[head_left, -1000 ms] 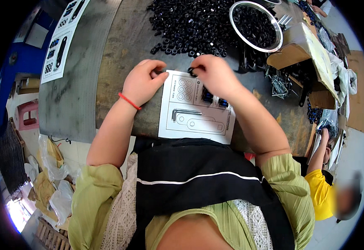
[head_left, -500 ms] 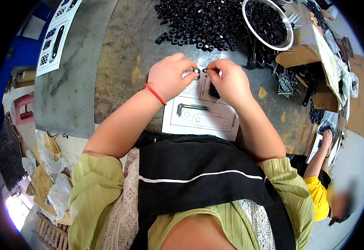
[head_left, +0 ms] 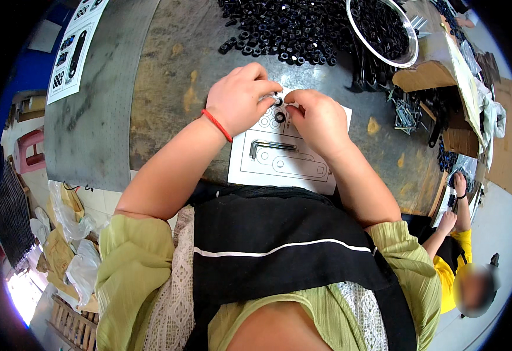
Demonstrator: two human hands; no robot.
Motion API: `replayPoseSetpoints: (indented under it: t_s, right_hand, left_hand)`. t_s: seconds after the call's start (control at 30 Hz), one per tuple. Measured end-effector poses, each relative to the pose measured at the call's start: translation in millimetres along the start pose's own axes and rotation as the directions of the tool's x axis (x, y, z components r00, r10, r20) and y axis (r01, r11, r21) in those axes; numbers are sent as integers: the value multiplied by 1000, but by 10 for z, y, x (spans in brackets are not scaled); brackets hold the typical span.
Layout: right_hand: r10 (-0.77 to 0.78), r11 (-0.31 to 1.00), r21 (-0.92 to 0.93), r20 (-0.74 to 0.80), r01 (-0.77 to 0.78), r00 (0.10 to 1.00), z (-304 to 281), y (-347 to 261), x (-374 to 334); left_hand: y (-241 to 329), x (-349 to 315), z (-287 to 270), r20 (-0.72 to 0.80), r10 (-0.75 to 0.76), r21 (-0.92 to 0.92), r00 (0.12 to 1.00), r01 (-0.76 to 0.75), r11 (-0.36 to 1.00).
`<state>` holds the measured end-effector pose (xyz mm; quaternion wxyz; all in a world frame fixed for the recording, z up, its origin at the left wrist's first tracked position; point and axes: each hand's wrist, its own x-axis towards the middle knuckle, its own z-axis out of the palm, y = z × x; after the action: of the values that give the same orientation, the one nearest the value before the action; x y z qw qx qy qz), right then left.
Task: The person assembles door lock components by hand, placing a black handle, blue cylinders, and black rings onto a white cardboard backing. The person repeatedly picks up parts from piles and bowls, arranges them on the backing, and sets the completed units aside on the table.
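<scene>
Over a printed white sheet (head_left: 241, 169), my two hands meet with fingertips close together. My left hand (head_left: 236, 98), with a red cord round the wrist, has thumb and forefinger curled at a small black nut (head_left: 278, 101); its grip is partly hidden. Close on the other side, my right hand (head_left: 320, 121) is bent, its thumb and forefinger apart with nothing clear between them. A second black nut (head_left: 280, 117) lies on the sheet's printed circles below the fingertips. Nearer me, black hex keys (head_left: 273, 145) lie on the sheet, above a printed outline of a long flat part.
Beyond my hands lies a large pile of black nuts (head_left: 291, 35). A metal bowl (head_left: 411, 55) of dark parts stands back right, near loose bolts (head_left: 407, 116) and a cardboard box (head_left: 423, 76). Another printed sheet (head_left: 74, 58) lies far left. A person in yellow (head_left: 443, 281) works at right.
My right hand has shifted slightly down, and its finger and thumb have parted. The nut below the fingertips now shows on the circles. The co-worker's arms have moved.
</scene>
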<state>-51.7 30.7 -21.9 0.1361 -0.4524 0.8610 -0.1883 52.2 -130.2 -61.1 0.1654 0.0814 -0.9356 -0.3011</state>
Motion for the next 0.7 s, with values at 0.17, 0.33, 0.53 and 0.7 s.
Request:
replayPoseSetpoints:
  t_s: [0.17, 0.33, 0.53, 0.7]
  right_hand:
    - [-16, 998, -52, 72, 20, 997, 15, -47, 73]
    - [-16, 996, -80, 135, 27, 991, 4, -54, 55]
    - [-23, 995, -98, 105, 33, 994, 8, -53, 39]
    - [-6, 996, -87, 53, 11, 999, 75, -22, 52]
  left_hand:
    - [-113, -28, -4, 2, 74, 30, 997, -74, 997]
    - [-139, -51, -22, -10, 81, 18, 997, -81, 997]
    - [-122, -18, -40, -39, 128, 44, 991, -126, 991]
    - [-78, -62, -41, -25, 87, 67, 996, -85, 994]
